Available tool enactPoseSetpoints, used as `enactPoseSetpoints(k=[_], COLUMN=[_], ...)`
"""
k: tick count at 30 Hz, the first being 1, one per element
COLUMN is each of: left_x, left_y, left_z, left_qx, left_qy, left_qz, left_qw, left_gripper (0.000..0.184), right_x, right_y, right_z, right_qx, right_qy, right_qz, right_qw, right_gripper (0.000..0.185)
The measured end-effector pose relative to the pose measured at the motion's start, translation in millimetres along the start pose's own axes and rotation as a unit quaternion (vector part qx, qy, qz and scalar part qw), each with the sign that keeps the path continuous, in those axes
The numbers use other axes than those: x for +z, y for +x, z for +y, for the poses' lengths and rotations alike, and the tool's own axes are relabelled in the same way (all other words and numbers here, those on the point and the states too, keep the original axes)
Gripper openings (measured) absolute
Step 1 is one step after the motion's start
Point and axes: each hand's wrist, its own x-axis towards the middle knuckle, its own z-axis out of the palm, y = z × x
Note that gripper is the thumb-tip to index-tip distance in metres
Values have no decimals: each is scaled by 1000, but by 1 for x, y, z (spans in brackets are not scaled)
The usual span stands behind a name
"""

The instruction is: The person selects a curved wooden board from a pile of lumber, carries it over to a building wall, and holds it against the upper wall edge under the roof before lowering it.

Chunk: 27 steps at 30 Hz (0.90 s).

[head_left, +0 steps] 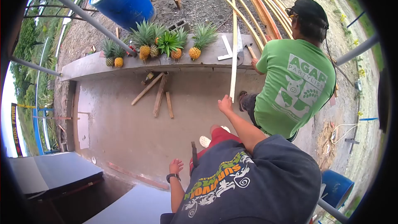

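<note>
Wood strip [233, 49], long, narrow and pale, runs from the gravel side across the concrete desk [137, 66]; its near end juts past the desk edge, over the floor [124, 130].

Right hand [226, 104] at that near end. Fingers narrow, pinching the strip by its edge; arm reaches forward, elbow bent.

Left hand [176, 166] low, near the body, well apart from the wood. Fingers loosely spread and slightly curled, holding nothing. Dark wristwatch [173, 177] on that wrist.

On the desk, just left of the strip: white carpenter's square [225, 50], an L shape. Just right of it: grey saw blade [240, 45], partly hidden. Further right, hammer [249, 50], head toward the gravel, a co-worker's hand [256, 63] at its handle.

Co-worker [290, 83] to the right, green shirt with white print on the back, dark cap. Beyond, several long boards [265, 10] lie lengthwise, some reddish, some pale.

Pineapples [195, 53] with leafy crowns stand along the left and middle of the desk, well apart from the hands. Blue drum [124, 2] behind them, on the ground. Short wood pieces [159, 95] lean or lie below the desk; cannot tell which. White clog [204, 141] on the floor, by the wearer's red shorts [219, 137].
</note>
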Motion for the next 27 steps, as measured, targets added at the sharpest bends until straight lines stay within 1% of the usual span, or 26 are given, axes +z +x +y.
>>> enactPoseSetpoints(k=[1,3,4,6,7,9,10,11,12,13,14,15,17,18,19,20,21,22,23,24,26,27], left_x=[2,16,25,40,48,58,56,46,54,56,55,51,50,53,57,63,70,80,93,105,131,143], left_y=[13,39,46,61,63,66,68,59,58,56,61,65,75,85,96,108,112,119,128,133,134,134], left_z=[38,99,123,160,173,189,203,210,232,237,242,246,252,258,264,271,279,293,310,327,357,369], left_qx=[32,54,73,85,96,87,84,76,21,-30,-35,-41,-52,-62,-69,-64,-63,-40,-14,-10,54,58], left_qy=[38,64,76,109,132,147,162,180,216,240,244,240,234,239,242,255,256,272,287,289,280,280], left_qz=[-22,-40,-55,-66,-72,-57,-46,-44,-53,-60,-60,-48,-37,-38,-39,-44,-45,-61,-79,-80,-93,-96], left_qw=[999,996,993,988,984,984,982,980,975,968,967,969,970,968,967,964,963,960,955,954,954,953], left_gripper=[44,44,44,44,43,43,42,42,43,43,43,43,43,43,43,44,44,44,45,45,44,44], right_x=[3,3,3,3,5,7,9,22,33,42,42,41,28,22,12,4,1,-4,-12,-21,-36,-34], right_y=[14,44,55,78,86,110,123,123,145,154,158,158,156,154,151,150,148,142,138,135,130,129], right_z=[-5,-9,-7,-3,2,3,11,24,35,44,47,53,58,57,47,35,23,5,-17,-39,-72,-75], right_qx=[10,71,82,178,186,268,287,303,304,294,301,306,203,204,207,197,197,220,235,231,256,252], right_qy=[7,-4,0,-33,-34,-30,-1,4,31,53,46,42,47,44,254,450,451,571,677,680,730,731], right_qz=[4,63,66,74,68,48,2,-7,-24,-39,-30,-34,-106,-104,-197,-282,-281,-306,-324,-322,-325,-324], right_qw=[1000,996,994,981,980,962,958,953,952,954,952,950,972,973,924,824,824,729,618,617,544,544], right_gripper=[53,62,62,68,68,66,63,63,62,62,55,55,46,46,42,39,39,34,29,29,26,26])
